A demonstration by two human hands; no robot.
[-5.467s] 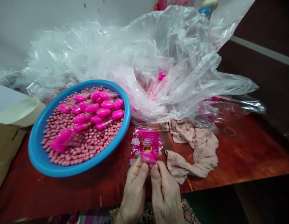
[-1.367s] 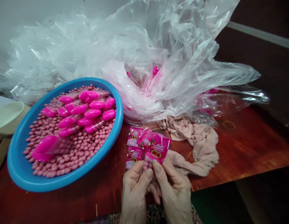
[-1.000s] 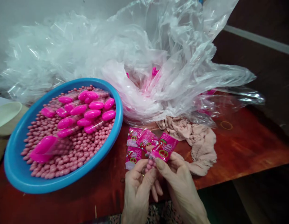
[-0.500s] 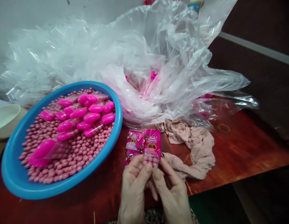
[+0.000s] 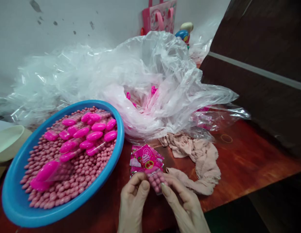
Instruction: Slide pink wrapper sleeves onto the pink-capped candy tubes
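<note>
My right hand (image 5: 183,200) pinches the right edge of a small clear packet of pink balls (image 5: 157,182), its thumb on the front. The packet has a printed magenta top and tilts to the left. My left hand (image 5: 134,202) is at the packet's left side; its index fingertip is at the edge, while the thumb stands off it with a gap. Behind the packet, several flat magenta printed packets (image 5: 135,161) lie on the table. To the left, a blue basin (image 5: 120,142) holds loose pink balls (image 5: 79,174) and clear tubes with bright pink ends (image 5: 95,136).
A big crumpled clear plastic bag (image 5: 179,94) with pink pieces inside spreads across the back. A beige cloth (image 5: 206,158) lies to the right on the red-brown table (image 5: 252,155). A cream bowl (image 5: 9,142) stands at far left; a pink bag (image 5: 162,16) is behind.
The packet has turned, its top now leaning left. My left thumb has come off it, and my hands are slightly further apart. The view has tilted up.
</note>
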